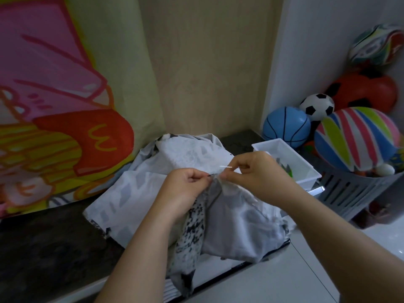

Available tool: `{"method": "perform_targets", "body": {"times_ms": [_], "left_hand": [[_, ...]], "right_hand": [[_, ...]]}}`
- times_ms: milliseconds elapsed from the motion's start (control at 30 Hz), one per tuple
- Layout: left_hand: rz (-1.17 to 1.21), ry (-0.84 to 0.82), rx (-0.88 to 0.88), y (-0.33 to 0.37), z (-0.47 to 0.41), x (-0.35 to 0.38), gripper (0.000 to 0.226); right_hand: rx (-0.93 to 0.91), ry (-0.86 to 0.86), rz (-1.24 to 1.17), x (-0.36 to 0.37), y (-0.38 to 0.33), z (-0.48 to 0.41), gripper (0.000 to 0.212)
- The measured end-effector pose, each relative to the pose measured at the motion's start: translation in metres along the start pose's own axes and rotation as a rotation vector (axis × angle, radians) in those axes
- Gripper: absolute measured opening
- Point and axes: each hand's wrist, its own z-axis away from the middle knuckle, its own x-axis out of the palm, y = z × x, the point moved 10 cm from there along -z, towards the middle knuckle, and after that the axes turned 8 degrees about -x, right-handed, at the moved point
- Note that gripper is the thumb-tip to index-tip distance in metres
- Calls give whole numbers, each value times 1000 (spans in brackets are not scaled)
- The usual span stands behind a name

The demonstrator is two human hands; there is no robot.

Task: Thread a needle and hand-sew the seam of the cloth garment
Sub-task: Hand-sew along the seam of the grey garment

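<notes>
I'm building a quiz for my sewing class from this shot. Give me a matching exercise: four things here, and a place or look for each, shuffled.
Things:
A cloth garment
B white tray
C largest ball
D small football

Descriptions:
1 striped, in the grey slatted basket
2 pinched by the left hand and the right hand
3 just beyond the right hand
4 black and white, above the blue ball

Pairs: A-2, B-3, C-1, D-4
</notes>
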Motion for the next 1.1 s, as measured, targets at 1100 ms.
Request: {"method": "perform_targets", "body": {"times_ms": [1100], "left_hand": [[-251, 202, 218, 21, 2, -22, 24]], "right_hand": [[142, -121, -153, 10, 17, 0, 21]]}}
